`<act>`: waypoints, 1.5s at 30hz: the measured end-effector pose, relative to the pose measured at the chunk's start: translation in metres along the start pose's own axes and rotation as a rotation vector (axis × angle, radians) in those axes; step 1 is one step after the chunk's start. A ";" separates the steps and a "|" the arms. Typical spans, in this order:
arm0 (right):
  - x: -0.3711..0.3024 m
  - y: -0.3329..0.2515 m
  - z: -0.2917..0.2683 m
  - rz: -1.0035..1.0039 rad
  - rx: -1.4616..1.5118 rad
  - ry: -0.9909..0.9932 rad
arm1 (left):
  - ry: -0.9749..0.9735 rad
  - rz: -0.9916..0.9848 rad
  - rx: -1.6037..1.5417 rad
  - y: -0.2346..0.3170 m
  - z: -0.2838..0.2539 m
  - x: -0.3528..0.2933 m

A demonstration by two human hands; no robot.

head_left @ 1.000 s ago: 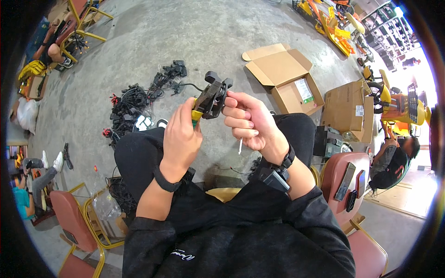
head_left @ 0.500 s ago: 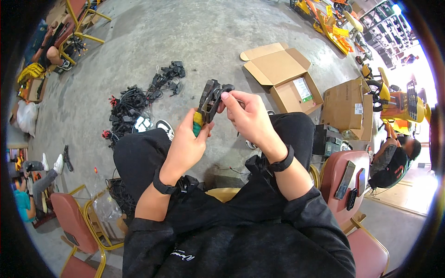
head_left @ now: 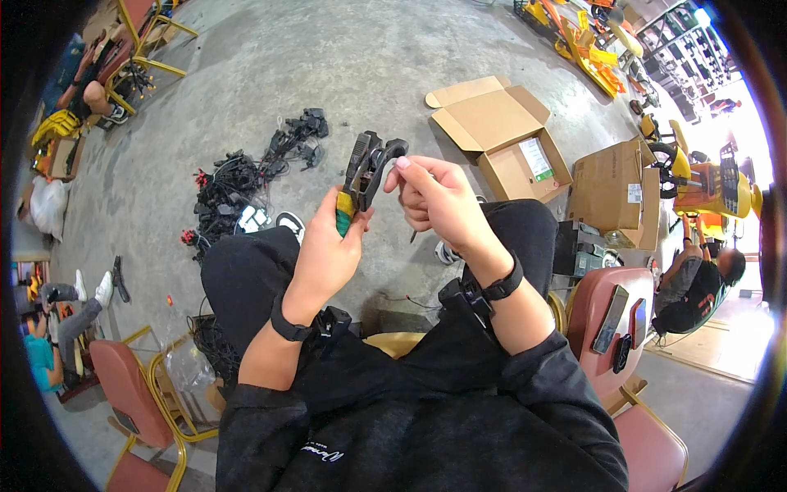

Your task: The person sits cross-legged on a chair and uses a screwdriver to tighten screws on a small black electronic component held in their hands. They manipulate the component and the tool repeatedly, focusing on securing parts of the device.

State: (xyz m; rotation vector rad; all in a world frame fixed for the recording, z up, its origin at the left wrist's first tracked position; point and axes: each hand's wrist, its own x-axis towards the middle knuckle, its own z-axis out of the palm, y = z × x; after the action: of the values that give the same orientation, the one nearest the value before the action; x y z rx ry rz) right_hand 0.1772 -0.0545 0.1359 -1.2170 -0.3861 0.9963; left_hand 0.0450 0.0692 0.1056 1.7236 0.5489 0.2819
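Open cardboard box (head_left: 492, 119) on concrete floor (head_left: 369, 57), brown carton (head_left: 604, 184) nearby, red padded chair (head_left: 123, 373)

Around me the grey concrete floor (head_left: 369, 66) runs wide and stained. A reddish padded chair (head_left: 123, 379) stands lower left, a similar seat (head_left: 584, 302) lower right, and 1 gold-legged chair (head_left: 138, 33) upper left. Past crowded shelving (head_left: 679, 47), white daylight glares through an opening (head_left: 750, 135).
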 end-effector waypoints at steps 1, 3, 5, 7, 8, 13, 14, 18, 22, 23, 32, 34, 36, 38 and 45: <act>0.000 0.000 0.001 0.085 0.127 -0.041 | 0.028 0.043 0.015 -0.003 0.001 0.000; 0.001 0.005 0.003 0.115 0.272 -0.095 | 0.064 0.105 0.164 -0.005 0.000 0.000; 0.001 0.006 0.006 0.141 0.384 -0.131 | 0.115 0.184 0.283 -0.006 -0.002 0.000; 0.002 0.007 0.006 0.195 0.516 -0.156 | 0.177 0.281 0.368 -0.006 -0.005 0.001; 0.003 0.008 0.006 0.223 0.581 -0.168 | 0.179 0.311 0.379 -0.006 -0.006 0.001; 0.004 0.010 0.003 0.257 0.726 -0.224 | 0.185 0.399 0.411 -0.009 -0.010 0.001; 0.004 0.010 0.004 0.253 0.726 -0.224 | 0.183 0.389 0.415 -0.008 -0.010 0.001; 0.004 0.011 0.005 0.212 0.627 -0.184 | 0.189 0.342 0.417 -0.008 -0.009 0.003; 0.005 0.011 0.006 0.165 0.540 -0.161 | 0.178 0.288 0.387 -0.007 -0.009 0.002; 0.005 0.011 0.006 0.161 0.534 -0.161 | 0.181 0.296 0.389 -0.007 -0.009 0.002; 0.005 0.015 0.014 -0.050 0.000 0.026 | 0.129 0.247 0.357 -0.003 -0.009 0.003; 0.004 0.015 0.013 -0.033 0.032 0.011 | 0.121 0.244 0.346 -0.005 -0.009 0.003; 0.004 0.014 0.011 0.007 0.134 -0.039 | 0.115 0.230 0.332 -0.005 -0.010 0.002; 0.004 0.011 0.007 0.068 0.304 -0.126 | 0.109 0.217 0.311 -0.006 -0.010 0.002; 0.006 0.014 0.007 0.122 0.534 -0.200 | 0.015 0.115 0.112 -0.003 -0.007 0.002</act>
State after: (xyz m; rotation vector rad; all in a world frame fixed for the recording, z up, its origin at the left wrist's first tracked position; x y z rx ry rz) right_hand 0.1692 -0.0454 0.1247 -0.6668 -0.1816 1.2350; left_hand 0.0427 0.0765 0.1044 1.8667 0.4849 0.3514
